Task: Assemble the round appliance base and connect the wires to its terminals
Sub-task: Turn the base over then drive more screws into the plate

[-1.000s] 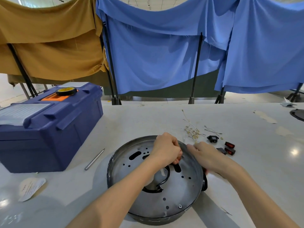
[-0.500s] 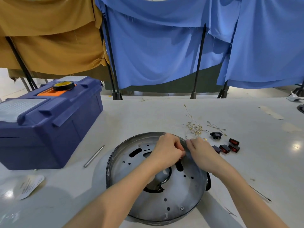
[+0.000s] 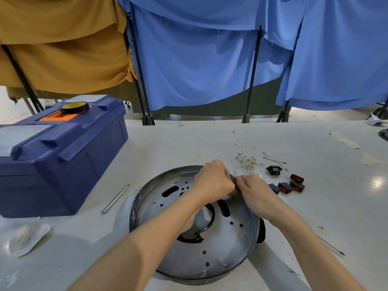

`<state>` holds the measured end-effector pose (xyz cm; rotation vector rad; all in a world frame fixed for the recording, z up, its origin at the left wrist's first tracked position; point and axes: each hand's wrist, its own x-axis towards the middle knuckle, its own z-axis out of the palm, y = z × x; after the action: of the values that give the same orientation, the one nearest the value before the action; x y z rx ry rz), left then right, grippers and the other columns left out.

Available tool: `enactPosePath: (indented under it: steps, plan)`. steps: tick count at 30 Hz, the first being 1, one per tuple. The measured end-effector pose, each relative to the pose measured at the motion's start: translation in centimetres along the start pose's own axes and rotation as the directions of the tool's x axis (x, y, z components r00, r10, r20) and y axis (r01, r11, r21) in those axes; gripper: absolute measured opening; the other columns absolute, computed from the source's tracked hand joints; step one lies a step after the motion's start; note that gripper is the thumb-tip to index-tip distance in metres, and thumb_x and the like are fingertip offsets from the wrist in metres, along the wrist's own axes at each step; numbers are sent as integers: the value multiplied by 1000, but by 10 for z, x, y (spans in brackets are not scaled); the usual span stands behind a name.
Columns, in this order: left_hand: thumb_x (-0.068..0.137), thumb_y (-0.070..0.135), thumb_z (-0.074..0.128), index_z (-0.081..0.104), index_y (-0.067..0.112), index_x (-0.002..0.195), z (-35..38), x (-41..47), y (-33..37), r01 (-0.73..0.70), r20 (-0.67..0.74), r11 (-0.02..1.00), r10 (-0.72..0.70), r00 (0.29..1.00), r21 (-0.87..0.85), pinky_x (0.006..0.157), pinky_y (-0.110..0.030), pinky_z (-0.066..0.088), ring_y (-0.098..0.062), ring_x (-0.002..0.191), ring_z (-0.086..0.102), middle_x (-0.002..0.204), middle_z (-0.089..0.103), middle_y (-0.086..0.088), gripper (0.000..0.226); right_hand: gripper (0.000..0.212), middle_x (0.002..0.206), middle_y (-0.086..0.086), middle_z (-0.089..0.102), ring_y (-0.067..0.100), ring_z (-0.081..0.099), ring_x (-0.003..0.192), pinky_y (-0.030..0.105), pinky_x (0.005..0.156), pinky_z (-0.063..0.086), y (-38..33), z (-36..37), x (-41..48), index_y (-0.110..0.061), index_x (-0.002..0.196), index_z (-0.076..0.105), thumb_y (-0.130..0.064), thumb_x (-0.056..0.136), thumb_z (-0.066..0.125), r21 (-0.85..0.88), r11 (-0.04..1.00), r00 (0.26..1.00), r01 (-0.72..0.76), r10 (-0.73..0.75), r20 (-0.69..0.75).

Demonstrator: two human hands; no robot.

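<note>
Judging from my remote seat, the largest worry is the round base [image 3: 226, 244], which lies hollow side up on the near part of the bench [image 3: 189, 143] with nothing bracing it. A hard push at its rim could, I think, send it skidding across that glossy top. Next, the left hand [image 3: 212, 181] and right hand [image 3: 254, 192] meet at the far rim, each grip curled tight and pinching a small dark piece [image 3: 234, 182] between them. What that piece is I cannot tell, and a slip there might drag fingers along the thin metal edge. Smaller again, the wires [image 3: 245, 160] lie in a loose tangle just beyond the hands, with the red switches [image 3: 291, 184] near on the right, so a careless wrist could scatter them. As for looks, the base is a shallow dull-grey metal pan with a raised wall, its floor pierced by slots and small holes, with a black curved fitting at the centre. The wires are thin and pale, tipped with small brass-coloured ring ends, none visibly joined to the base.
</note>
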<state>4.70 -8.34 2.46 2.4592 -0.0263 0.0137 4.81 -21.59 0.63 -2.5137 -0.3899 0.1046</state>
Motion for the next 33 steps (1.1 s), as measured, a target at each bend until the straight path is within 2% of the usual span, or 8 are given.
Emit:
enactPosePath:
  steps: [7, 11, 14, 17, 19, 23, 27, 33]
  plan:
    - [64, 27, 85, 61, 29, 108, 0, 9, 3, -160, -79, 957, 184, 980, 241, 88, -30, 31, -21, 105, 43, 106, 46, 2, 50, 43, 65, 4, 42, 17, 38, 59, 33, 56, 27, -1, 3, -4, -13, 64, 35, -25, 105, 31, 180, 982, 996, -60, 70, -48]
    - [57, 47, 88, 69, 36, 107, -3, 19, 0, -221, 0, 911, 236, 972, 349, 87, -32, 23, -18, 106, 34, 104, 43, 5, 54, 43, 69, 4, 48, 18, 44, 65, 33, 58, 31, 1, 5, -4, -13, 67, 43, -28, 105, 31, 224, 971, 995, -80, 93, -46]
    - [63, 42, 87, 70, 32, 108, -1, 20, -8, -261, 66, 930, 252, 965, 258, 95, -34, 24, -19, 113, 39, 103, 54, 6, 49, 43, 71, 2, 51, 17, 47, 67, 29, 56, 32, 3, 5, -4, -15, 69, 47, -29, 106, 31, 242, 968, 995, -74, 89, -53]
    - [69, 21, 86, 74, 22, 109, -7, 17, -19, -209, 136, 977, 214, 967, -54, 108, -38, 35, -22, 118, 52, 104, 69, 2, 42, 41, 72, -3, 53, 12, 49, 69, 26, 57, 32, 6, 6, -5, -21, 70, 50, -31, 105, 32, 280, 958, 994, -68, 89, -62]
    - [76, 7, 80, 74, 17, 111, -13, 17, -24, -188, 138, 959, 219, 966, -210, 106, -39, 43, -21, 114, 59, 108, 72, -5, 36, 39, 72, -6, 53, 10, 49, 70, 26, 59, 33, 8, 7, -5, -26, 72, 51, -32, 105, 32, 302, 951, 994, -70, 91, -58]
    - [78, 5, 77, 75, 17, 111, -8, 14, -21, -182, 113, 960, 209, 972, -211, 106, -37, 43, -21, 116, 58, 109, 72, -6, 35, 38, 78, -4, 60, 13, 54, 77, 28, 64, 38, 8, 9, -4, -25, 75, 58, -30, 104, 33, 358, 931, 994, -68, 95, -57]
    - [69, 20, 86, 74, 25, 109, 1, 17, -20, -201, 84, 977, 207, 975, -76, 110, -30, 30, -23, 122, 49, 108, 70, -2, 43, 40, 77, -5, 60, 13, 55, 78, 29, 68, 40, 10, 10, -3, -25, 70, 57, -29, 104, 35, 414, 907, 991, -72, 112, -73]
    - [68, 22, 83, 65, 28, 94, 10, 19, -9, -229, 64, 961, 222, 973, 152, 87, -29, 17, -17, 111, 43, 98, 62, 5, 32, 56, 83, 8, 69, 25, 64, 80, 32, 70, 43, 10, 7, -7, -13, 84, 68, -53, 101, 33, 507, 833, 970, -224, 240, 35]
